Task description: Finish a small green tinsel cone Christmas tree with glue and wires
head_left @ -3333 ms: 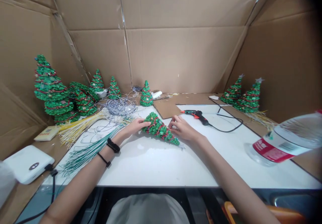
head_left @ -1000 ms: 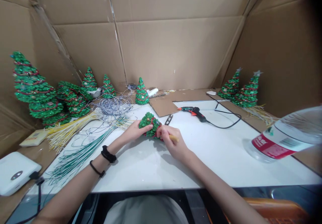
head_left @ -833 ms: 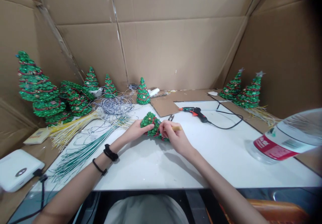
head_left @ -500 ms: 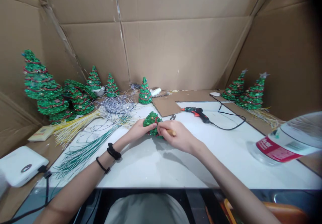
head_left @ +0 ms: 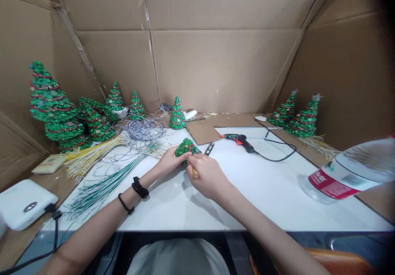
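Observation:
A small green beaded tree (head_left: 184, 146) with red trim is held above the white board in the middle of the head view. My left hand (head_left: 172, 159) grips its left side, thumb across the front. My right hand (head_left: 205, 173) is closed around a tool with a wooden handle (head_left: 195, 173), its fingers against the tree's lower right side. The tool's tip is hidden by the fingers and the tree. Just beyond my right hand lies a dark flat metal tool (head_left: 209, 148).
A glue gun (head_left: 242, 140) with its cord lies right of a cardboard piece (head_left: 202, 131). At right stands a bottle (head_left: 342, 176). Green wires (head_left: 108, 188), tangled wire (head_left: 143, 127) and a white box (head_left: 26, 204) are left. A finished-looking tree (head_left: 177, 114) stands behind.
My right hand has moved left and slightly down, and the wooden handle has swung to point more toward me. More of the flat metal tool shows. The view has shifted slightly.

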The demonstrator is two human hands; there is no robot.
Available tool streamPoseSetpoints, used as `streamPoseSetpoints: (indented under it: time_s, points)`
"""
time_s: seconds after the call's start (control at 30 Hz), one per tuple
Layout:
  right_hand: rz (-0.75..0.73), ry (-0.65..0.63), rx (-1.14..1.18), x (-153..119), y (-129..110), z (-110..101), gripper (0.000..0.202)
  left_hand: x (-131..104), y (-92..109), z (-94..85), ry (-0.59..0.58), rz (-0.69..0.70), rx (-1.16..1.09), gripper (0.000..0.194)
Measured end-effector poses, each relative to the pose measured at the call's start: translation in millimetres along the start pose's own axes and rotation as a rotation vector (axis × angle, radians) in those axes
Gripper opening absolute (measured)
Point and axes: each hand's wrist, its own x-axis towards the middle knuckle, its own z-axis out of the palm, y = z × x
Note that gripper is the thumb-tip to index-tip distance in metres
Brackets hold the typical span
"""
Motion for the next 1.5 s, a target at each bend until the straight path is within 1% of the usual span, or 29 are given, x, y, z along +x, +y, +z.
streamPoseSetpoints:
  time_s: [0.07, 0.13, 0.23, 0.3, 0.37, 0.43, 0.5, 0.57, 0.6, 0.67, 0.7, 0.73, 0.8, 0.87, 0.93, 0.97, 1.03, 1.1, 1.17, 1.2, 1.23, 1.27, 1.33, 1.4, 1.43, 1.47, 1.5]
  points:
    - [0.071, -0.058, 0.004, 8.4, -2.9, -8.0, 0.02, -0.5, -0.8, 1.2, 0.012, 0.025, -0.004, 0.036]
    - [0.143, -0.103, 0.052, 19.1, -0.3, -15.6, 0.025, -2.0, -0.4, 2.3, 0.01, 0.048, 0.004, 0.035]
    - [0.233, -0.181, 0.29, 34.6, 13.1, -20.7, 0.03, -5.1, 1.1, 3.1, -0.036, 0.062, 0.034, 0.037]
    - [0.278, -0.221, 0.513, 39.7, 24.7, -18.6, 0.028, -6.6, 1.4, 2.8, -0.057, 0.081, 0.047, 0.038]
    - [0.301, -0.214, 0.719, 38.3, 35.0, -13.2, 0.024, -7.3, 0.6, 2.5, -0.065, 0.108, 0.051, 0.037]
    - [0.314, -0.185, 0.897, 30.9, 42.1, -5.7, 0.021, -7.1, -0.9, 2.7, -0.062, 0.128, 0.055, 0.035]
    - [0.313, -0.153, 1.02, 19.5, 45.0, 2.9, 0.019, -6.6, -2.8, 3.9, -0.036, 0.114, 0.071, 0.032]
    - [0.271, -0.074, 1.014, 7.0, 43.1, 11.7, 0.02, -6.0, -4.5, 5.7, 0.007, 0.083, 0.096, 0.031]
    - [0.236, -0.013, 0.953, 1.3, 40.4, 15.5, 0.021, -5.8, -5.1, 6.6, 0.026, 0.074, 0.105, 0.031]
    - [0.174, 0.112, 0.734, -7.0, 31.8, 20.5, 0.025, -5.5, -5.8, 8.2, 0.052, 0.077, 0.109, 0.031]
    - [0.157, 0.144, 0.602, -9.1, 26.3, 21.1, 0.026, -5.6, -5.8, 8.9, 0.061, 0.079, 0.104, 0.032]
    - [0.152, 0.148, 0.469, -9.5, 20.4, 20.1, 0.026, -5.7, -5.6, 9.7, 0.065, 0.08, 0.099, 0.032]
    - [0.179, 0.086, 0.223, -5.6, 8.9, 14.3, 0.025, -6.6, -4.8, 11.7, 0.074, 0.079, 0.097, 0.032]
    - [0.239, -0.019, 0.045, 3.6, 1.1, 5.2, 0.024, -8.0, -3.8, 14.7, 0.09, 0.079, 0.111, 0.029]
    - [0.312, -0.103, -0.021, 15.6, 0.8, -3.7, 0.023, -10.0, -3.2, 18.0, 0.098, 0.084, 0.129, 0.025]
    - [0.337, -0.132, -0.002, 21.6, 3.9, -7.2, 0.023, -11.2, -3.0, 19.4, 0.1, 0.087, 0.137, 0.025]
    - [0.375, -0.182, 0.158, 31.5, 15.2, -12.2, 0.025, -13.7, -2.7, 21.1, 0.091, 0.091, 0.143, 0.029]
    - [0.383, -0.286, 0.455, 35.6, 28.3, -15.9, 0.025, -15.8, -2.3, 21.2, 0.078, 0.086, 0.139, 0.034]
    - [0.374, -0.383, 0.707, 31.3, 37.8, -21.5, 0.024, -16.8, -1.5, 20.0, 0.063, 0.063, 0.124, 0.035]
    - [0.359, -0.393, 0.79, 25.5, 40.5, -25.9, 0.024, -16.9, -1.2, 19.1, 0.061, 0.051, 0.112, 0.035]
    - [0.326, -0.375, 0.842, 17.5, 41.8, -31.5, 0.024, -16.7, -1.0, 18.2, 0.064, 0.039, 0.096, 0.035]
    - [0.286, -0.303, 0.867, 7.8, 42.5, -38.2, 0.025, -16.2, -0.9, 17.1, 0.069, 0.027, 0.074, 0.035]
    - [0.195, -0.09, 0.827, -13.7, 44.1, -52.6, 0.027, -14.5, -1.2, 14.6, 0.057, 0.004, 0.013, 0.035]
    - [0.201, 0.159, 0.644, -32.4, 50.8, -62.2, 0.028, -12.6, -1.4, 11.2, -0.006, -0.042, -0.092, 0.034]
    - [0.237, 0.24, 0.514, -39.0, 57.3, -62.8, 0.027, -11.8, -1.1, 9.0, -0.059, -0.075, -0.163, 0.034]
    - [0.275, 0.274, 0.384, -43.5, 66.1, -59.7, 0.024, -11.2, -0.5, 6.5, -0.121, -0.11, -0.237, 0.034]
    - [0.302, 0.243, 0.275, -46.2, 77.0, -52.9, 0.02, -10.9, 0.4, 3.8, -0.182, -0.14, -0.303, 0.033]
